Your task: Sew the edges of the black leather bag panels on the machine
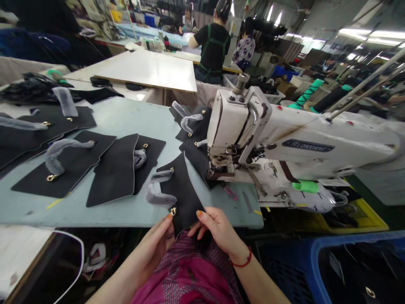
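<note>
We note one black leather panel (182, 190), pale-piped along its right edge, brass ring (173, 211) at the near end, grey film (157, 195) bunched left.

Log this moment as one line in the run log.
Left hand: holds black panel | Right hand: holds same panel | Nearby: sewing machine, more panels on table

Panel (182, 194) partly hidden by right hand (218, 228)
</note>
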Available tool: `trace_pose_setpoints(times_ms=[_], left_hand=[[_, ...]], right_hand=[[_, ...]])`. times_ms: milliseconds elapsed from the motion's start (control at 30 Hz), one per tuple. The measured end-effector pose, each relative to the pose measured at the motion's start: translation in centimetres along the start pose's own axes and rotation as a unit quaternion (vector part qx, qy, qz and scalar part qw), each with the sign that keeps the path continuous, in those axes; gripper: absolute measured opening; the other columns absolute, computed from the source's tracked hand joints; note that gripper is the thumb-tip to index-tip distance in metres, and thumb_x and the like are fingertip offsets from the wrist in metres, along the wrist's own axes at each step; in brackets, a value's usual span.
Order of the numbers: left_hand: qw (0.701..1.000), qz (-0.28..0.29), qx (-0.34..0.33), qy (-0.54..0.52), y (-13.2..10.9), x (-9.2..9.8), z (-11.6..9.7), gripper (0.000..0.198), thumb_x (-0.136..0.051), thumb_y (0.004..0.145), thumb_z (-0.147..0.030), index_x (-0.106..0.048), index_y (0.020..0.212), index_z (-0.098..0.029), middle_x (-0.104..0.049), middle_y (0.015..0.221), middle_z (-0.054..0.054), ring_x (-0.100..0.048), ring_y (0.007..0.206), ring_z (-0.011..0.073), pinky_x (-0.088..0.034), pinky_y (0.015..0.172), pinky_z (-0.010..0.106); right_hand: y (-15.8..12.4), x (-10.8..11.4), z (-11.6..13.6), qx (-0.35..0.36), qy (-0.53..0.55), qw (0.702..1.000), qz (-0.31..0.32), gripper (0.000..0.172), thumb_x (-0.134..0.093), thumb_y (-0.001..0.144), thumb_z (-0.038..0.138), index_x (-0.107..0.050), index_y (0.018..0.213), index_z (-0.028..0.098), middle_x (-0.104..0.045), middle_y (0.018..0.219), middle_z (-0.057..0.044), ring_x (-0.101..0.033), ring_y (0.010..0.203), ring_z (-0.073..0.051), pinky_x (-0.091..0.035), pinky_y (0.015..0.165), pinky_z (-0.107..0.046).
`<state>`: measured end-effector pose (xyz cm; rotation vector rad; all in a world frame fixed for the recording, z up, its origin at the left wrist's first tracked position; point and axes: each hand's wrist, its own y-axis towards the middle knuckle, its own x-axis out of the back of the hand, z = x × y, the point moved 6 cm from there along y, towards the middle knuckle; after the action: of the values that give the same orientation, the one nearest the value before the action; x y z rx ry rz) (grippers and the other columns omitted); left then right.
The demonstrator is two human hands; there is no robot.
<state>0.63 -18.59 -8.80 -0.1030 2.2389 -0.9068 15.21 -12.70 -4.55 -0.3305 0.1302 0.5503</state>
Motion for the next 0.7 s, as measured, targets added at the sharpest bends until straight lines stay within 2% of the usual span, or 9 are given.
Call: trace_pose_setpoints(times_ms=[67, 100, 167, 267, 333, 400, 467, 600, 700], left_hand=[[0.997, 0.052, 0.04, -0.04, 0.4, -2.0, -0.2, 0.044, -0.067, 0.08, -0.05, -0.068, 0.112, -0.019, -0.07, 0.114, 0.011, -0.068, 0.099, 0.0274, -0.057, 0.083, 0.038], [0.995, 0.055, 0.054, -0.057, 0.9, -2.7, -0.4, 0.044, -0.068, 0.078, -0.051, -0.07, 0.106, -0.017, -0.072, 0.105, 0.012, -0.07, 0.088, 0.026, -0.058, 0.074, 0.036], [0.996, 0.01, 0.049, -0.075, 2.2, -3.4, -1.0, 0.037, -0.074, 0.073, -0.047, -0.072, 0.091, -0.014, -0.074, 0.087, 0.011, -0.069, 0.071, 0.0219, -0.057, 0.062, 0.031], [0.996, -0.06, -0.037, -0.046, 3.8, -4.1, -2.9, 0.024, -0.08, 0.067, -0.033, -0.068, 0.074, -0.013, -0.071, 0.068, 0.006, -0.064, 0.057, 0.0158, -0.051, 0.051, 0.023], [0.994, -0.058, -0.095, -0.008, 4.6, -5.1, -4.4, 0.025, -0.082, 0.066, -0.03, -0.068, 0.075, -0.012, -0.07, 0.067, 0.004, -0.062, 0.056, 0.014, -0.05, 0.051, 0.021], [0.991, -0.048, -0.125, 0.023, 5.4, -6.0, -5.8, 0.028, -0.083, 0.065, -0.03, -0.068, 0.081, -0.012, -0.072, 0.072, 0.004, -0.064, 0.06, 0.0142, -0.052, 0.057, 0.021], [0.988, -0.043, -0.137, 0.051, 6.5, -6.8, -7.1, 0.03, -0.083, 0.064, -0.03, -0.068, 0.083, -0.012, -0.073, 0.076, 0.004, -0.065, 0.063, 0.0151, -0.053, 0.06, 0.022], [0.984, -0.035, -0.14, 0.104, 9.3, -7.9, -9.1, 0.032, -0.083, 0.062, -0.03, -0.068, 0.084, -0.011, -0.072, 0.072, 0.004, -0.064, 0.06, 0.0156, -0.05, 0.058, 0.023], [0.982, -0.03, -0.135, 0.127, 11.3, -8.5, -10.2, 0.038, -0.083, 0.062, -0.029, -0.069, 0.093, -0.011, -0.073, 0.075, 0.005, -0.065, 0.06, 0.0155, -0.05, 0.059, 0.024]], right_hand=[[-0.1, -1.2, 0.2, 0.0, 0.028, 0.999, 0.039, 0.05, -0.051, 0.09, 0.058, -0.062, 0.082, 0.01, -0.07, 0.067, -0.009, -0.065, 0.058, -0.014, -0.048, 0.053, -0.021], [-0.2, -1.6, 0.3, 0.0, 0.039, 0.998, 0.047, 0.05, -0.051, 0.09, 0.058, -0.063, 0.082, 0.01, -0.07, 0.068, -0.01, -0.065, 0.057, -0.014, -0.048, 0.053, -0.021], [-0.3, -1.8, 0.4, 0.003, 0.044, 0.998, 0.035, 0.051, -0.051, 0.09, 0.058, -0.064, 0.084, 0.01, -0.069, 0.066, -0.009, -0.064, 0.055, -0.014, -0.047, 0.053, -0.021], [0.0, -0.4, 0.9, 0.019, 0.005, 0.999, -0.039, 0.05, -0.048, 0.092, 0.058, -0.064, 0.086, 0.011, -0.069, 0.067, -0.008, -0.063, 0.054, -0.013, -0.045, 0.051, -0.02], [0.5, 0.7, 1.4, 0.03, -0.032, 0.996, -0.081, 0.05, -0.047, 0.093, 0.057, -0.064, 0.081, 0.012, -0.069, 0.069, -0.007, -0.063, 0.054, -0.012, -0.042, 0.048, -0.019], [1.4, 1.5, 1.7, 0.037, -0.05, 0.993, -0.1, 0.052, -0.045, 0.093, 0.057, -0.061, 0.074, 0.012, -0.068, 0.067, -0.006, -0.061, 0.052, -0.011, -0.04, 0.047, -0.018], [2.5, 2.3, 1.8, 0.044, -0.047, 0.992, -0.109, 0.052, -0.044, 0.093, 0.058, -0.059, 0.07, 0.013, -0.066, 0.062, -0.005, -0.058, 0.048, -0.01, -0.037, 0.045, -0.018], [4.8, 3.8, 1.6, 0.055, -0.004, 0.989, -0.138, 0.05, -0.044, 0.092, 0.058, -0.06, 0.077, 0.013, -0.065, 0.061, -0.004, -0.056, 0.046, -0.01, -0.034, 0.042, -0.018], [6.2, 4.7, 1.2, 0.055, 0.021, 0.985, -0.163, 0.05, -0.045, 0.091, 0.056, -0.062, 0.079, 0.011, -0.064, 0.059, -0.004, -0.055, 0.044, -0.009, -0.032, 0.041, -0.018]])
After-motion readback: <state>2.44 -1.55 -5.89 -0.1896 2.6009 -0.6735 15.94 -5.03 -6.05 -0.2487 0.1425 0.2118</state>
